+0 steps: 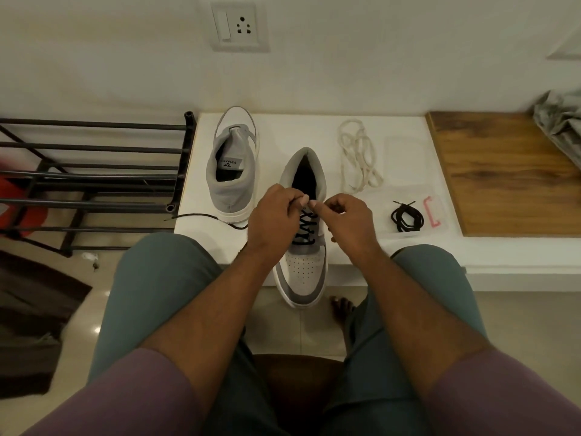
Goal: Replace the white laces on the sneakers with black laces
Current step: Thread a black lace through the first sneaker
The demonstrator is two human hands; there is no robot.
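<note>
A single head-worn, wide-angle view looks forward and steeply down from a seated person, close over their lap and forearms. It faces the wall (345, 58) behind the white surface (408, 247), whose near edge crosses mid-frame. The floor (94, 278) shows at left, and frame edges curve.

Both forearms stretched fwd, converging. Left hand (273, 215) knuckles up, fingers curled, thumb + index tips pinched. Right hand (347, 219) same: fingers curled, pinching at tips. Fingertips of both nearly touching at centre. Wrists straight, sleeves down to elbows.
</note>
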